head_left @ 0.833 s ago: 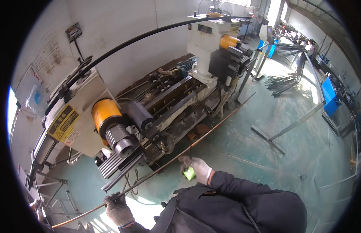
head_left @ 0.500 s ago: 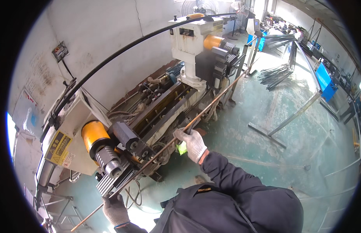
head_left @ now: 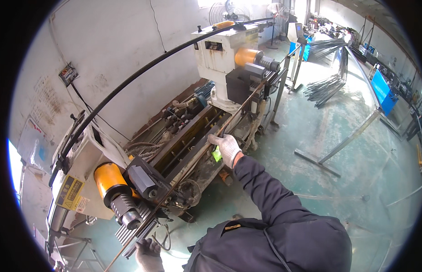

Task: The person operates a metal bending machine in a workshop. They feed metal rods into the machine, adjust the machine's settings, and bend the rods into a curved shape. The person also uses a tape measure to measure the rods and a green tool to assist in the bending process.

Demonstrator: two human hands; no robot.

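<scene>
A long thin brown metal rod slants from the lower left edge up to the far machine head. My right hand, in a pale knitted glove, is closed around it near the middle. Beside that hand hangs a bright yellow-green scrap. My left hand, gloved too, is curled at the lower left next to the rod and a grey ribbed machine part; whether it still grips the rod is hidden. The near machine head, with an orange cylinder and a dark block, is just beyond the rod.
The far machine head carries another orange cylinder. A thick black hose arches over both heads. Bundles of dark rods rest on a stand at the right, near a metal floor frame. A fan stands at the back.
The rod has moved toward the machine, its far end now at the far head's dies. My right hand moved slightly away from me; my left hand shifted right and down, off the rod's visible side.
</scene>
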